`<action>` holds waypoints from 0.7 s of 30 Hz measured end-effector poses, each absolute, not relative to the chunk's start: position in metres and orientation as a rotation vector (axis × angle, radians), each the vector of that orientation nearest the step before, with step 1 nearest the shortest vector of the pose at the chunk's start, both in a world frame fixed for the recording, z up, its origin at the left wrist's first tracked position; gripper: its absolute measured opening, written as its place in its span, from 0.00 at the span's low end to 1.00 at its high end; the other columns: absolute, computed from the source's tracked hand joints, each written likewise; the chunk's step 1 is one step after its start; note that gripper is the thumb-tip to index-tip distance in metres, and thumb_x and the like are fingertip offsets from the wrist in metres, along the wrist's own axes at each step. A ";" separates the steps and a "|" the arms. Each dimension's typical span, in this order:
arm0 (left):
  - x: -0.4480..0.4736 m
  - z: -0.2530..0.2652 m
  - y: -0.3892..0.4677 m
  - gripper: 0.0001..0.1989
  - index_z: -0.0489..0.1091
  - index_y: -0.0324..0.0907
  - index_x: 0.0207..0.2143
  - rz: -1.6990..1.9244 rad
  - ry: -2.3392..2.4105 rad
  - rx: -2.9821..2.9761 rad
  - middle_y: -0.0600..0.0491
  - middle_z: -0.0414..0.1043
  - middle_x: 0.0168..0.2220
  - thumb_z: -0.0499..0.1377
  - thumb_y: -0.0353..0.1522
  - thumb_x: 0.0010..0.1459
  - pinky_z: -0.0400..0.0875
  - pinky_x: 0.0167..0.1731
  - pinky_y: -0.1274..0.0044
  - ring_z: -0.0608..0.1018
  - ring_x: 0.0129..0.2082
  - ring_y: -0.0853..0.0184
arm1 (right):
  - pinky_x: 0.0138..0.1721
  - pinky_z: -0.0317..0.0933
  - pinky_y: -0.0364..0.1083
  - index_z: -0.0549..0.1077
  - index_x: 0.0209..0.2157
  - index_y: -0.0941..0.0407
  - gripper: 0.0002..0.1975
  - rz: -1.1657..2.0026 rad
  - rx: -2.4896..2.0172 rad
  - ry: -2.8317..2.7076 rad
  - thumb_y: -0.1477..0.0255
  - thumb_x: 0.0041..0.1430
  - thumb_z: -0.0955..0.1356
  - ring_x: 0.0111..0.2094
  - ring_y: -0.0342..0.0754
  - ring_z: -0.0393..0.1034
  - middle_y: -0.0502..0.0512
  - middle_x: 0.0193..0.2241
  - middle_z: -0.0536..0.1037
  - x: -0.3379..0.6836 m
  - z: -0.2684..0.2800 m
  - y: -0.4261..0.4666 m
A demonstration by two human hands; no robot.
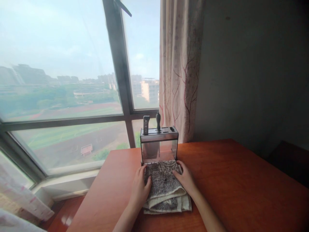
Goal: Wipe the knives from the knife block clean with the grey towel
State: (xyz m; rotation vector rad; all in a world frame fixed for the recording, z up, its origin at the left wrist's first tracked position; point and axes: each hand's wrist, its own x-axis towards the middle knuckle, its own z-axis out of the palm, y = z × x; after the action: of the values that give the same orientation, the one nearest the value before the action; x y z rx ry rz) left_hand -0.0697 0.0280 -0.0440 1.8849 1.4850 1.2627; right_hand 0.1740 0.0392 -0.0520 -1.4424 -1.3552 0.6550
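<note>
Head view: towel [163, 182] between both grips [141, 188] [185, 178], underside contact unclear.

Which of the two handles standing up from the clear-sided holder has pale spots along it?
The left-hand handle in the picture, which is straight-sided and blocky; the right-hand handle is rounded, plain and dark.

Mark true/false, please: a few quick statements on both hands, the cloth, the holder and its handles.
1. The left hand and right hand are both at the cloth. True.
2. The cloth is spread out in a single layer. False: it is folded into layers.
3. The holder stands beyond the cloth, as seen from the person. True.
4. Four handles stick up from the holder. False: two handles do.
5. The holder has see-through sides. True.
</note>
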 end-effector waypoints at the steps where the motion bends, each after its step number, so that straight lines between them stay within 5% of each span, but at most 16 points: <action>1: -0.069 -0.043 0.027 0.22 0.62 0.42 0.55 1.259 1.489 1.883 0.44 0.65 0.55 0.54 0.33 0.57 0.64 0.54 0.63 0.68 0.56 0.57 | 0.51 0.62 0.54 0.69 0.48 0.57 0.23 0.651 -1.440 -1.355 0.66 0.49 0.69 0.48 0.57 0.71 0.61 0.46 0.77 0.174 -0.052 0.039; 15: -0.072 -0.029 0.027 0.21 0.64 0.41 0.53 1.249 1.481 1.754 0.44 0.69 0.48 0.53 0.34 0.56 0.72 0.45 0.65 0.75 0.48 0.57 | 0.48 0.64 0.52 0.69 0.48 0.57 0.23 0.654 -1.441 -1.402 0.64 0.50 0.68 0.45 0.56 0.73 0.61 0.44 0.78 0.175 -0.045 0.036; 21: -0.078 -0.013 0.024 0.20 0.65 0.40 0.51 1.297 1.577 1.715 0.42 0.70 0.48 0.53 0.36 0.57 0.73 0.42 0.64 0.76 0.46 0.56 | 0.46 0.63 0.54 0.68 0.51 0.65 0.28 0.504 -1.720 -1.517 0.59 0.54 0.66 0.46 0.63 0.72 0.71 0.44 0.77 0.181 -0.032 0.032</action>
State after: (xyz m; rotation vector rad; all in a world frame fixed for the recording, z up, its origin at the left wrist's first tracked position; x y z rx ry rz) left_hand -0.0784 0.0242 -0.0128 1.7145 1.5768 1.2971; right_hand 0.1809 0.0318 -0.0316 -1.7201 -1.5166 0.5040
